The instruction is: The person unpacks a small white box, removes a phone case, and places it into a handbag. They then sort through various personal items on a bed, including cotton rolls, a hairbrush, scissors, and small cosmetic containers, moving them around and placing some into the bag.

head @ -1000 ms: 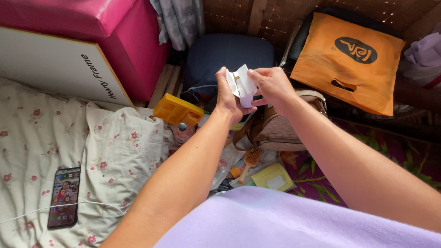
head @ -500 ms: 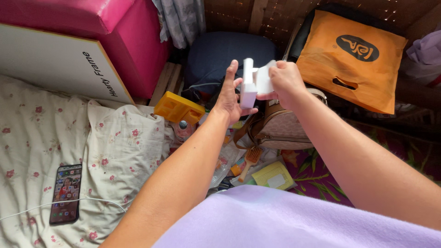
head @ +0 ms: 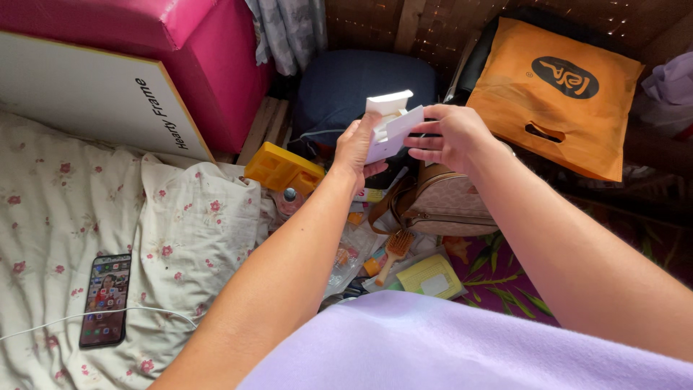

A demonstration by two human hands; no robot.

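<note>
Now, from the left: a phone (head: 105,300) lies on the floral bed sheet (head: 65,217), a yellow block (head: 282,168) at its far edge. My left hand (head: 355,148) grips a small white carton (head: 386,124) held up over the brown handbag (head: 442,204); my right hand (head: 449,135) pinches its flap, fingers (head: 422,128) narrow. I'd judge we're mid-opening; the flap needs folding back gently.
</note>
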